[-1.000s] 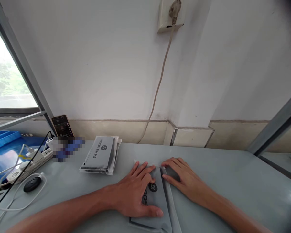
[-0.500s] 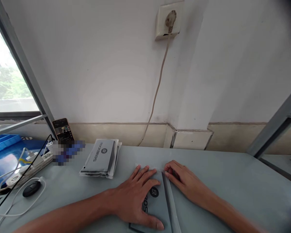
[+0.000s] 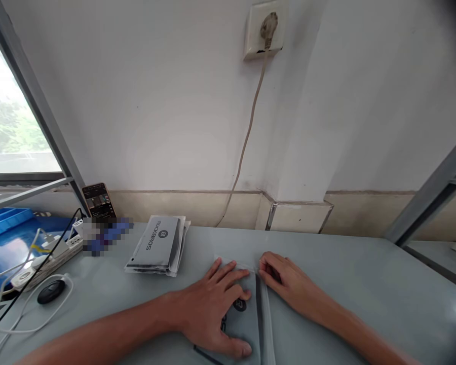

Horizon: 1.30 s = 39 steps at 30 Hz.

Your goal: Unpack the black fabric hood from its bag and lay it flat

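Note:
A grey plastic package (image 3: 242, 324) with a round black logo lies flat on the table in front of me, its lower end cut off by the frame. My left hand (image 3: 216, 309) rests on it with fingers spread, covering much of the printed lettering. Along the package's right side runs a clear plastic edge strip (image 3: 265, 317). At the top of that strip my right hand (image 3: 279, 276) is closed, its thumb and fingertips pinched at the upper right corner. Whatever lies between those fingertips is too small to make out.
A stack of similar ROCKBROS packages (image 3: 157, 246) sits behind my left hand. Farther left are a phone (image 3: 99, 202) propped upright, a power strip (image 3: 47, 261) with cables, a black mouse-like object (image 3: 51, 292) and a blue tray (image 3: 7, 221). A wall socket (image 3: 264, 30) holds a plug.
The package's visible lower part has shifted slightly left under my left hand, whose index finger now covers part of the logo. My right hand stays pinched at the corner.

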### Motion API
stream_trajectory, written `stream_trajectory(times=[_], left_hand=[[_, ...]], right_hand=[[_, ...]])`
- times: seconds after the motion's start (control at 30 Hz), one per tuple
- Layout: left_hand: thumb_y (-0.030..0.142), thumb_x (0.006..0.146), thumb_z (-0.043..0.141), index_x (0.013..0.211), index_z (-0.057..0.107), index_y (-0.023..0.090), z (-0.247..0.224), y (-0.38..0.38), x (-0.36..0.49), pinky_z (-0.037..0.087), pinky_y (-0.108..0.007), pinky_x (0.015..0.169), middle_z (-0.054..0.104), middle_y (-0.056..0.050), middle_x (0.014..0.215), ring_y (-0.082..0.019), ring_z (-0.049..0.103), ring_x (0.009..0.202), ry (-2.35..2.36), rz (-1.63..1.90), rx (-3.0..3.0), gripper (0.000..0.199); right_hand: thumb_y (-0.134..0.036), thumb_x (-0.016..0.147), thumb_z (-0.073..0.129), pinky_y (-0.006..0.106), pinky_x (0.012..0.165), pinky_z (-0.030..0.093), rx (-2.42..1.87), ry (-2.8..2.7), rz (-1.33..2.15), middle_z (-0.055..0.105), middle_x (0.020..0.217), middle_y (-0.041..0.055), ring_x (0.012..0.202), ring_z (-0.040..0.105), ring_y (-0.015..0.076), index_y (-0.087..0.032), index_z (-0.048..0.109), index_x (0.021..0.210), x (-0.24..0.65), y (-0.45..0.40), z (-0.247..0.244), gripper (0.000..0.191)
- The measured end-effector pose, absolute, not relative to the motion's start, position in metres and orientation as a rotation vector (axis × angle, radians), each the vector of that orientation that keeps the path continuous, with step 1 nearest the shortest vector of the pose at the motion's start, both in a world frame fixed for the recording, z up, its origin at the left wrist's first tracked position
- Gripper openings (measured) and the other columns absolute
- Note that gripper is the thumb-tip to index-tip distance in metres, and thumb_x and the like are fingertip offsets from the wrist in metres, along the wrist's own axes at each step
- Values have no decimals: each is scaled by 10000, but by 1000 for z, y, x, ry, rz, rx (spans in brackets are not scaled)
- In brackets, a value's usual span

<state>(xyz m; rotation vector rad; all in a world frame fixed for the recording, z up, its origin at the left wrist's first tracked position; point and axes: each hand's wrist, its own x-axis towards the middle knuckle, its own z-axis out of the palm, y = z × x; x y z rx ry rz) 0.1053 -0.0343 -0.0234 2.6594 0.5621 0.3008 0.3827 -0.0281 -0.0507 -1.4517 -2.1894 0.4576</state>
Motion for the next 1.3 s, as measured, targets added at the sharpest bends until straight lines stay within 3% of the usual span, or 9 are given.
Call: stream_trajectory(times=[0.17,0.43,0.63,1.3], left_hand=[[780,813,714,1398,522,185,-28,-40,109,88,-676,1297,335,-193,1690,-414,156,1605,601,360,2655,856],[787,832,687,1601,338,274,-25,-41,109,62,-698,1284,277,-131,1726,-422,184,1599,613,312,2660,987],[791,846,666,1616,338,277,-21,-41,109,55,-704,1280,237,-129,1739,-430,167,1601,610,262,2656,982],[778,833,678,1626,369,267,-20,-43,111,-44,-667,1286,218,-91,1748,-425,113,1611,693,267,2508,992]], right_hand=[[-266,1018,455,382,775,460,-1460,-2204,433,650,809,-3,745,574,216,-263,475,822,383,-29,-50,197],[-293,1026,452,379,761,454,-1497,-2197,438,647,781,-5,745,578,225,-264,476,811,384,-28,-52,218],[-453,1086,404,389,771,461,-1512,-2182,436,633,788,1,762,578,235,-266,477,830,386,-27,-58,325],[-403,1095,393,379,792,414,-1504,-2225,466,616,793,-9,755,564,225,-260,470,853,384,-32,-51,291]])
